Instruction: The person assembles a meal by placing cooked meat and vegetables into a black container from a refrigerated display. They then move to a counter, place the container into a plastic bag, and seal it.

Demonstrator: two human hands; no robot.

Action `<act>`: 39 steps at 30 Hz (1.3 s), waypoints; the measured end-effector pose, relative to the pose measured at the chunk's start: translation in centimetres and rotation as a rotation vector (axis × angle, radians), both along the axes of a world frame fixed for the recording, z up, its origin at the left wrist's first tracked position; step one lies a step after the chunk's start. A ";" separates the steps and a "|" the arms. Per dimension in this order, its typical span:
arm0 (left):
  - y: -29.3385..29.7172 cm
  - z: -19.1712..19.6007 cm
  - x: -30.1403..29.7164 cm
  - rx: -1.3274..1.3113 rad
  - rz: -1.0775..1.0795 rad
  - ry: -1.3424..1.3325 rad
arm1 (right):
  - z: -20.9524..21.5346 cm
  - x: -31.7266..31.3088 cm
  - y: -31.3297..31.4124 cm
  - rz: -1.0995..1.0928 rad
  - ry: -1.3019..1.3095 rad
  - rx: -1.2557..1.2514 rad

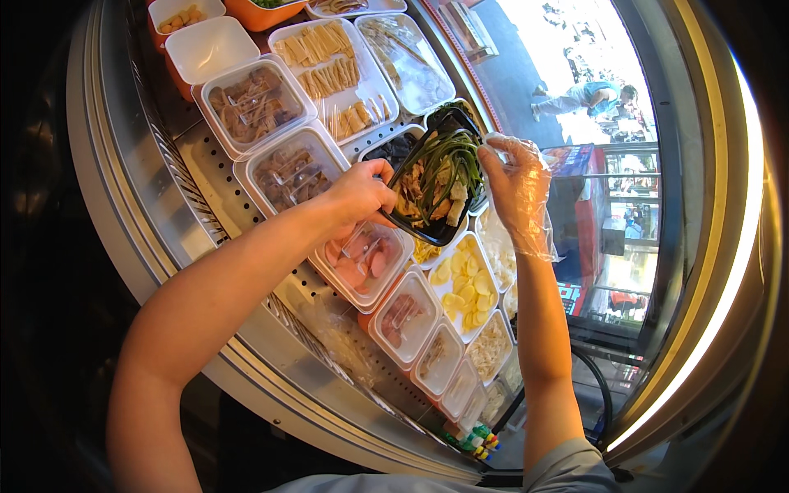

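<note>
Head view: our left hand (pixel 362 193) grips the near-left rim of the black bowl (pixel 434 191), held above the tubs w/ greens and tofu inside. Our gloved right hand (pixel 516 185), fingers loosely curled and holding nothing we can see, touches its far-right edge. We'd best keep the bowl level over the pink-slice tub (pixel 363 261) and steady it w/ both hands so nothing spills.

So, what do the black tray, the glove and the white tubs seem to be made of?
Black tray: probably thin plastic, glossy, since light glints along its rim.
Glove on the right hand: thin clear plastic film, since it is loose and crinkled and the hand shows through.
White tubs: likely plastic, matte and slightly translucent, with rounded moulded corners; some are covered by clear wrinkled film.
</note>
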State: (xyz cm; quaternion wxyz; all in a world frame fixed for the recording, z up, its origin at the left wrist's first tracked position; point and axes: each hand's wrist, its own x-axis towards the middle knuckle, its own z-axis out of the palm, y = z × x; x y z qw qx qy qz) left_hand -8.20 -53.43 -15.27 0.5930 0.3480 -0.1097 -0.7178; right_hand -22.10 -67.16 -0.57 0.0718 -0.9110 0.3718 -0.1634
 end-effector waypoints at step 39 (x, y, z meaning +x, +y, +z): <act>-0.4 -0.5 -0.4 0.003 0.041 -0.006 | -4.9 1.2 1.2 -0.073 0.119 0.231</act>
